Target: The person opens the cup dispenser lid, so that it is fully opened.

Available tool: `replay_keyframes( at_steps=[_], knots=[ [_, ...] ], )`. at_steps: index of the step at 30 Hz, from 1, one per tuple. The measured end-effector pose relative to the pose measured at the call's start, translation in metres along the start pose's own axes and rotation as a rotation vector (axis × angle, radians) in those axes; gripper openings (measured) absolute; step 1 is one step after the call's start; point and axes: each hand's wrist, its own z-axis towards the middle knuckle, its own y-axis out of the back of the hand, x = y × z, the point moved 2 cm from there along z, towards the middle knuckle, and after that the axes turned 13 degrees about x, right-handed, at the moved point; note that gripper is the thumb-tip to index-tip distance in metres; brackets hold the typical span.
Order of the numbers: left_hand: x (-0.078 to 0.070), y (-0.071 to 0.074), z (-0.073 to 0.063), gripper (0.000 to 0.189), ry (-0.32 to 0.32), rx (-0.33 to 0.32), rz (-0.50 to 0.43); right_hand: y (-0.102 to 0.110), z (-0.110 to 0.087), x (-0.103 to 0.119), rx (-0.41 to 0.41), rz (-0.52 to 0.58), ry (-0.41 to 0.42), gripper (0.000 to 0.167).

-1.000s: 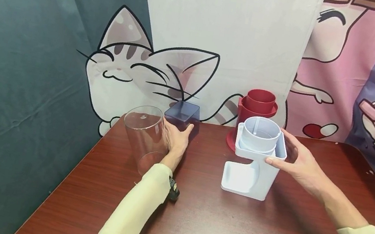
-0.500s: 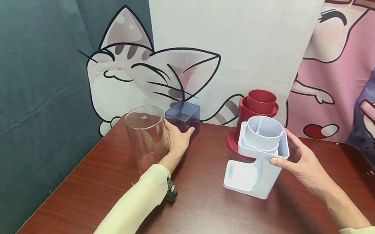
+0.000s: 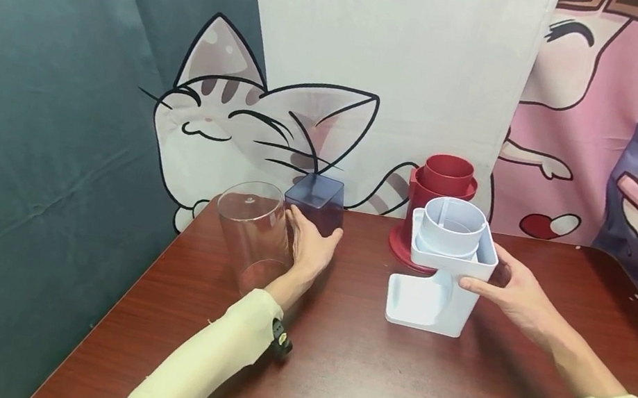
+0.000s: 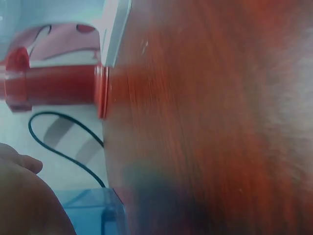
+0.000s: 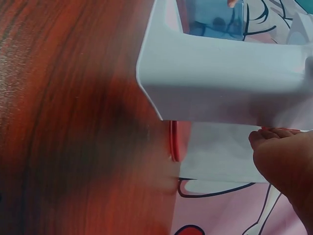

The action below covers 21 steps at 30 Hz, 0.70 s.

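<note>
My right hand (image 3: pixel 521 293) grips the upper right side of a white dispenser base (image 3: pixel 463 301), thumb on its front and fingers behind. The base has a round cup (image 3: pixel 453 228) in its square top and a shallow tray foot (image 3: pixel 416 301); it stands upright on the table. My left hand (image 3: pixel 311 247) is open beside a clear cylinder (image 3: pixel 252 237), fingers near the cylinder's right rim, thumb spread away. Just behind that hand sits a translucent blue square container (image 3: pixel 319 195), partly covered by it. In the left wrist view only part of the left hand (image 4: pixel 24 191) shows.
Behind the white base stands a red dispenser base (image 3: pixel 419 209) with a round cup on top and a round foot. A cartoon-printed cloth (image 3: pixel 429 69) hangs along the back of the brown table (image 3: pixel 338 385). The table's left edge runs beside the clear cylinder.
My left hand has shifted slightly right, its fingers coming away from the clear cylinder's side. The white base has slid a little right in my right hand's grip. The view has drifted slightly.
</note>
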Motion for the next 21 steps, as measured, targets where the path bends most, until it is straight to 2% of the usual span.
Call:
replay_keyframes(
  at_steps=[6, 11, 21],
  knots=[
    [-0.007, 0.007, -0.018, 0.115, -0.039, 0.116, 0.023, -0.003, -0.003, -0.003, -0.011, -0.033, -0.025, 0.083],
    [-0.008, 0.017, -0.031, 0.118, -0.074, 0.227, 0.021, -0.003, -0.008, -0.003, -0.024, -0.051, -0.045, 0.088],
    [-0.014, 0.041, -0.059, 0.118, -0.152, 0.370, -0.006, -0.006, -0.017, -0.005, -0.037, -0.007, -0.061, 0.095]
  ],
)
